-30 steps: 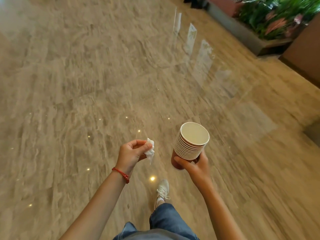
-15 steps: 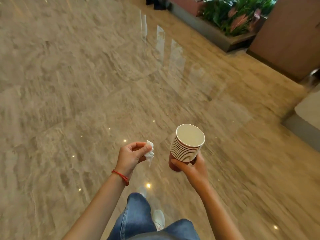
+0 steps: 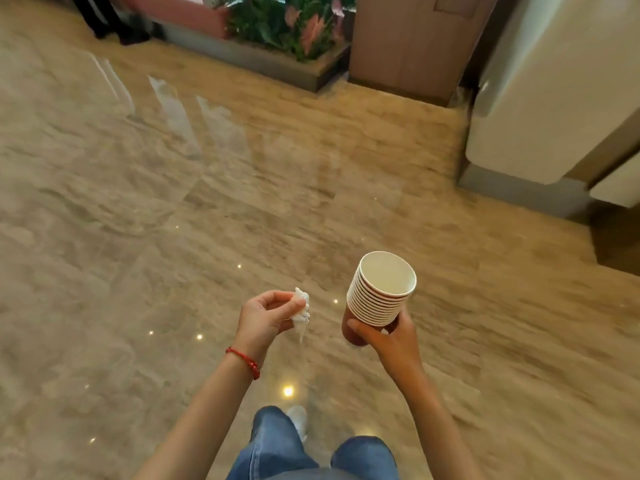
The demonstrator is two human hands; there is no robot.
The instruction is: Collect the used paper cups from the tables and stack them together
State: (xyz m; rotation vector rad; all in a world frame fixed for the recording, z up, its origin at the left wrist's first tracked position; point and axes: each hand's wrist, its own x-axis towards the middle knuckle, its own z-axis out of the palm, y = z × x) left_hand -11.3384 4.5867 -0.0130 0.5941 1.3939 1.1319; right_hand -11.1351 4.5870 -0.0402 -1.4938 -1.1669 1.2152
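Two hands: both are occupied, with no table in view, only polished stone floor (image 3: 173, 202) below them.
Left hand: the left hand (image 3: 266, 317), a red cord bracelet (image 3: 244, 362) on its wrist, pinches a crumpled white paper tissue (image 3: 302, 311) between thumb and curled fingers; the rest of the palm is loosely closed.
Tissue risk: the wad hangs mostly outside the pinch, its tail pointing down, so a slackened thumb would likely drop it onto the floor.
Legs: blue jeans (image 3: 277, 448) and a pale shoe (image 3: 298, 419) show below the arms, one foot forward, which suggests the person is mid-stride; the blur on the floor fits that.
Right hand: the right hand (image 3: 391, 337) wraps the bottom of a nested stack of red-sided paper cups with white rims and white insides (image 3: 379, 292), thumb on the near side, fingers behind.
Cup position: the stack is held in the air, tilted away from the body, mouth up and apparently empty on top.
Stack risk: the grip sits only on the lowest cup, so I judge that a jolt while walking could loosen the upper cups or tip the column over.
Next pickup risk: with neither hand free, adding another cup may force an awkward one-handed move.
Obstacle: a cream-coloured rounded cabinet (image 3: 554, 81) stands ahead on the right, close enough to the path to clip the stack.
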